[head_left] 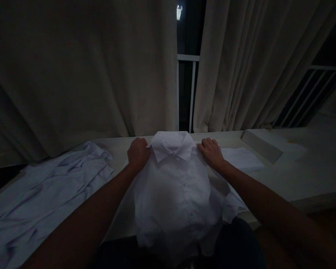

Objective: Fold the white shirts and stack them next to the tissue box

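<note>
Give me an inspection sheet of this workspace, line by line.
Surface: pale table, dimly lit.
Job's things: white collared shirt lying front up, buttoned, hem hanging over the near edge.
Clutter: crumpled pale shirt on the left; folded white cloth and flat box on the right.
Hands: left hand and right hand pressed on the shirt's shoulders beside the collar.
Cables: nothing seen.
Surroundings: curtains, dark window with railing.

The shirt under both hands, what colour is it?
White, plain; the shirt shows best in the head view.
</note>
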The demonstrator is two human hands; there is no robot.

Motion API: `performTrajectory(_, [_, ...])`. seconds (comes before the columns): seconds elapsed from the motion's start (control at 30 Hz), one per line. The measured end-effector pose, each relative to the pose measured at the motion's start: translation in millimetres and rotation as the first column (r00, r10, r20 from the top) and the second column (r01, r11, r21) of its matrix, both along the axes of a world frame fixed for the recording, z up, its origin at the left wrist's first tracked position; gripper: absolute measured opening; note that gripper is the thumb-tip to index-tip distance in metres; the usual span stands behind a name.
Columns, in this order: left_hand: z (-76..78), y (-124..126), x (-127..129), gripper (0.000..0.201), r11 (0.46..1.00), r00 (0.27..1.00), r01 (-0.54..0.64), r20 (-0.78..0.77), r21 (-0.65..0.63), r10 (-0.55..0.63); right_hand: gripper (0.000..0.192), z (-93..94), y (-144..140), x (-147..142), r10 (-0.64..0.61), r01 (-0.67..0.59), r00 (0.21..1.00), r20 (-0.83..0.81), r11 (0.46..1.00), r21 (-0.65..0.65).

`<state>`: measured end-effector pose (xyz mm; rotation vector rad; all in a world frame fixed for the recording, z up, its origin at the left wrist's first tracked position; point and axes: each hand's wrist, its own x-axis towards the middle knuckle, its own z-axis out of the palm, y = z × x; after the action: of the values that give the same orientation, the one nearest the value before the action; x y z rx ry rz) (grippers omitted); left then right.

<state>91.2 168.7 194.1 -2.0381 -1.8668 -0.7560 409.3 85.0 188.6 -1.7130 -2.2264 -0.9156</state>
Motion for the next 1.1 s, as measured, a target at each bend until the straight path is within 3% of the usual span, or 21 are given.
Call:
performTrajectory(0.1, [-41.2,8.7,7.4,0.024,0.995,0.995,-0.082,-0.053,0.057,0.085,0.027,-37.6,17.5,-5.7,-0.108,0.105,0.993,-0.043,0.991,-0.08])
performTrajectory(0.2, [-104.1,-3.7,13.8,0.033,0.993,0.993,-0.119,0.002,0.025,0.119,0.027,-91.5,17.0,-14.8,-0.167,0.147,0.983,-0.077,0.965,-0.217])
performTrajectory(0.33, [-184.3,-35.5,24.4,0.03,0.973,0.996,0.076,0.067,-0.217,-0.063,0.031,-150.7,4.7,-34.0,-0.144,0.057,0.973,-0.181,0.908,-0.415])
performTrajectory(0.4, [-211.9,-46.7,28.6,0.041,0.955,0.993,0.116,0.054,-0.272,-0.105,0.035,-170.1,3.1,-44.0,-0.162,0.018,0.954,-0.254,0.872,-0.49])
performTrajectory(0.47, [-229.1,-50.3,29.1,0.058,0.952,0.994,0.102,0.003,-0.288,-0.106,0.041,-185.3,4.6,-52.1,-0.201,0.016,0.933,-0.299,0.853,-0.522])
performTrajectory(0.57, [-238.9,-44.2,21.4,0.07,0.945,0.987,0.109,-0.078,-0.308,-0.139,0.054,-203.5,2.2,-60.4,-0.28,0.068,0.909,-0.308,0.83,-0.554])
performTrajectory(0.77, [-233.9,-36.3,0.6,0.071,0.927,0.969,0.162,-0.125,-0.339,-0.215,0.067,-215.2,-35.9,-69.8,-0.273,0.045,0.893,-0.358,0.845,-0.533])
performTrajectory(0.97, [-230.5,-63.7,-7.6,0.067,0.913,0.956,0.215,-0.118,-0.348,-0.27,0.071,-213.0,-58.5,-78.5,-0.331,0.069,0.861,-0.385,0.827,-0.557])
performTrajectory(1.1, [-230.3,-83.8,-8.9,0.067,0.923,0.961,0.183,-0.138,-0.338,-0.241,0.07,-212.8,-71.8,-85.7,-0.334,0.082,0.856,-0.395,0.841,-0.534])
